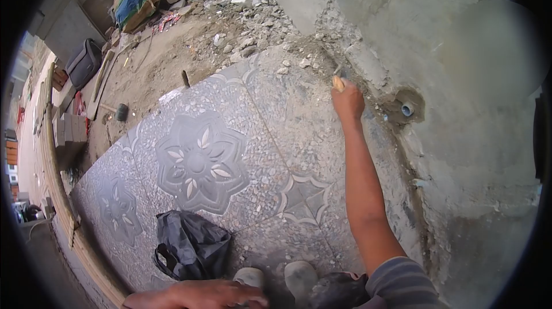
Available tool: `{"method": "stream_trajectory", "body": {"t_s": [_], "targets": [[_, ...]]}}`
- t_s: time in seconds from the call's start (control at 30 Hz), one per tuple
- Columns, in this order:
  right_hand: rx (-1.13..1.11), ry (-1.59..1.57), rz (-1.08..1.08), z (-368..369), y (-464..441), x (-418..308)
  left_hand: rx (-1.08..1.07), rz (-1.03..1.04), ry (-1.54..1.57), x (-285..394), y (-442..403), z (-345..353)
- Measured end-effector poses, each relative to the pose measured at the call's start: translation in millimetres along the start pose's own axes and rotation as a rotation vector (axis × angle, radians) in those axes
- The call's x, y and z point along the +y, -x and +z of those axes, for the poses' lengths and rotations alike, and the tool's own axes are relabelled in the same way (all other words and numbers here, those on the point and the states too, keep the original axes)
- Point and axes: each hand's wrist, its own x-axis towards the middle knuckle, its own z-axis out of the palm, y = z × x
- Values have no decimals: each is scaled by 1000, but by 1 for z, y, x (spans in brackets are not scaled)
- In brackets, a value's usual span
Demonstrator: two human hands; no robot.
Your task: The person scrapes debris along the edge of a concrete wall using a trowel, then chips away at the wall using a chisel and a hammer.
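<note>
My right hand (348, 102) is stretched far forward, closed round the wooden handle of a trowel (338, 83). Its thin metal neck points at the dusty joint where the floor meets the wall; the blade is hard to make out. Loose sand and mortar crumbs (305, 63) lie around it. Low in the view, my left hand (215, 293) hangs near my body with its fingers extended and holding nothing visible. A crumpled black plastic bag (192, 245) sits just beyond it on the patterned pebble tiles (264, 136).
To the right rises a grey cement wall (460, 153) with a pipe end (407, 109) in a hole. Rubble (247, 41) and sacks (135, 1) fill the far side. A mallet (121, 112) and a dark case (86, 63) lie left, beyond bamboo poles (54, 165).
</note>
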Motion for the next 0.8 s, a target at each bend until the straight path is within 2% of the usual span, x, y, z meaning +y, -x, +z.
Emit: {"method": "stream_trajectory", "body": {"t_s": [0.1, 0.2, 0.3, 0.4, 0.5, 0.6, 0.7, 0.8], "targets": [[64, 0, -28, -8, -9, 31, -41, -107, 10, 1, -2, 0], [80, -37, -68, 9, -22, 40, -12, -59, -12, -4, -7, 4], [-23, -20, -93, 38, -47, 29, -44, -67, -14, 1, -17, -1], [9, -167, -76, 15, -58, 5, -53, -48, 4, 4, -22, -2], [6, -110, -7, 12, -70, -9, -43, -58, 8, 3, -23, -1], [-134, -76, -5, 30, -87, -7, -43, -74, 26, 5, -24, 0], [-143, -371, -38, 34, -89, -5, -43, -78, 37, 5, -24, 0], [41, -126, 0, 38, -77, -12, -66, -88, 55, 5, -27, 0]]}}
